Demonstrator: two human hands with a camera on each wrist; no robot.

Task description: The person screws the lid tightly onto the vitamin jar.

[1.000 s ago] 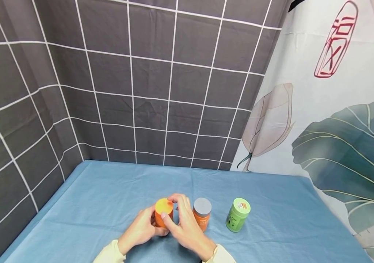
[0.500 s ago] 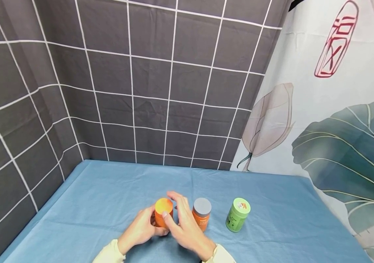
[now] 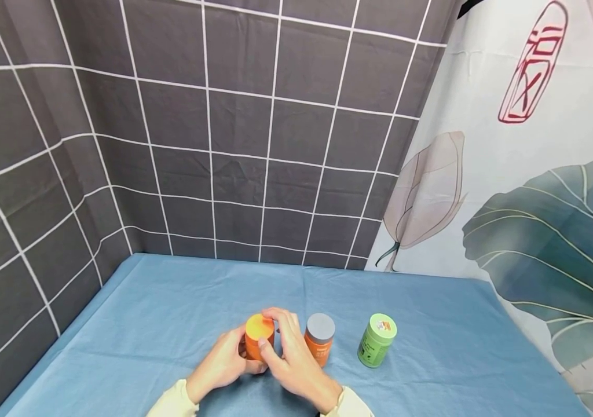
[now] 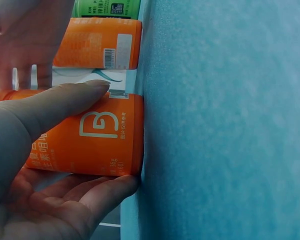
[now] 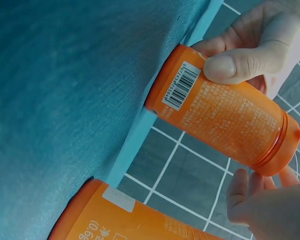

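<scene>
An orange jar [image 3: 261, 348] with a yellow-orange lid [image 3: 259, 326] stands upright on the blue cloth. My left hand [image 3: 226, 360] grips its body low down, thumb on one side and fingers on the other; the left wrist view shows the printed label [image 4: 102, 127]. From the right, my right hand [image 3: 296, 362] holds the lid between thumb and fingers. The right wrist view shows those fingertips at the rim of the lid [image 5: 285, 150] and a barcode [image 5: 181, 85] near the jar's base.
Just right of my right hand stands a second orange jar [image 3: 319, 346] with a grey lid. A green jar [image 3: 377, 341] is farther right. Blue cloth [image 3: 197, 301] covers the table; a dark gridded curtain [image 3: 239, 133] hangs behind it.
My right fingers lifted slightly off the lid half a second ago and are back on its far edge now. The left hand and all the jars stay in place.
</scene>
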